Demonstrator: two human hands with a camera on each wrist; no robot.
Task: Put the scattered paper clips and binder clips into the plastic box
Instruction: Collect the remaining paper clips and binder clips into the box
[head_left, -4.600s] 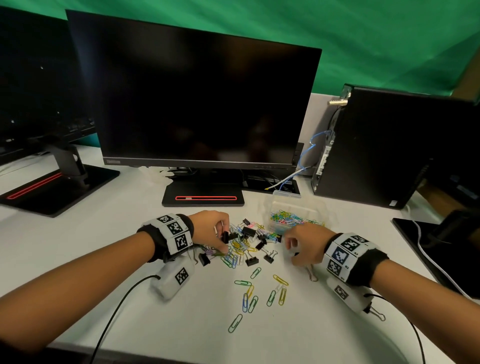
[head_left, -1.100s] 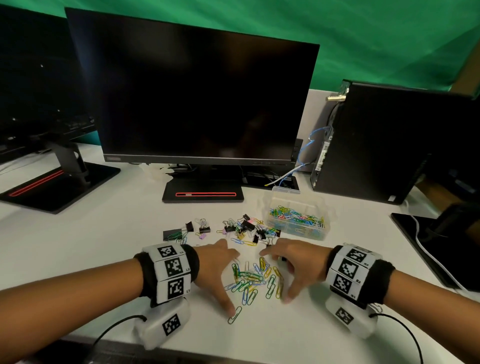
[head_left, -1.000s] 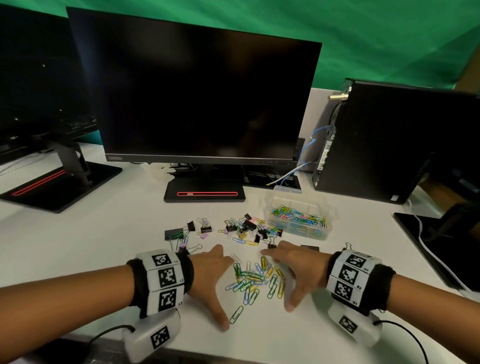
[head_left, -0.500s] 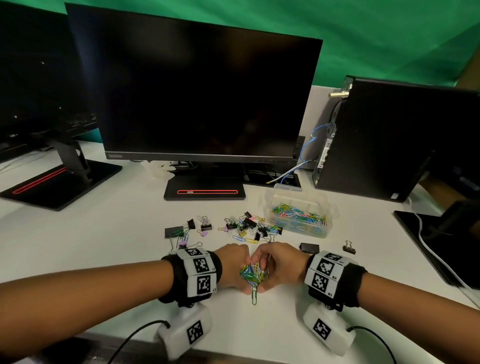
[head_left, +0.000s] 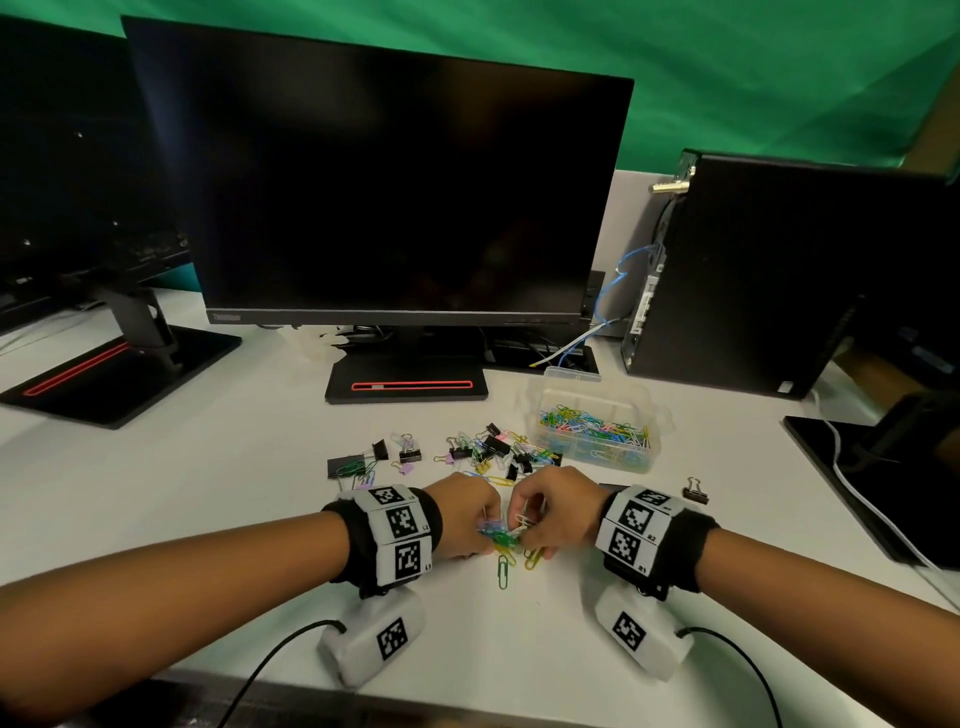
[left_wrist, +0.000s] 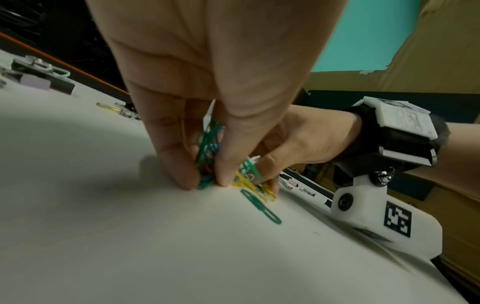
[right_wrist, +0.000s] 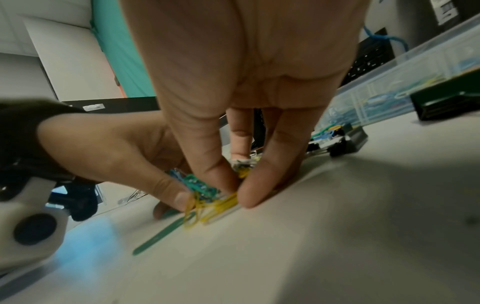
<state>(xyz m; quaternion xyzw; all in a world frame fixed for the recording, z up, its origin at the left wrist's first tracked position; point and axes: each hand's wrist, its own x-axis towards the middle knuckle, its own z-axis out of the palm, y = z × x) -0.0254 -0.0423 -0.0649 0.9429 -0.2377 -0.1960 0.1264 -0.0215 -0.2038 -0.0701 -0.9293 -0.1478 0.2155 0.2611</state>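
Left hand (head_left: 464, 519) and right hand (head_left: 558, 512) side by side at the near edge of the table (head_left: 182, 499), each pinching part of one bunch of paper clips (head_left: 501, 535). Single green clip (head_left: 503, 570) flat just nearer. Plastic box (head_left: 597, 434) far right, half full; binder clips (head_left: 488, 449) scattered left of it.

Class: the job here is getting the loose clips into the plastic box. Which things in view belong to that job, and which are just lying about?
Belong to the job:
- paper clips pinched by left hand and right hand
- green paper clip on the desk
- binder clips
- plastic box

Just lying about:
- monitor
- computer tower
- blue cable
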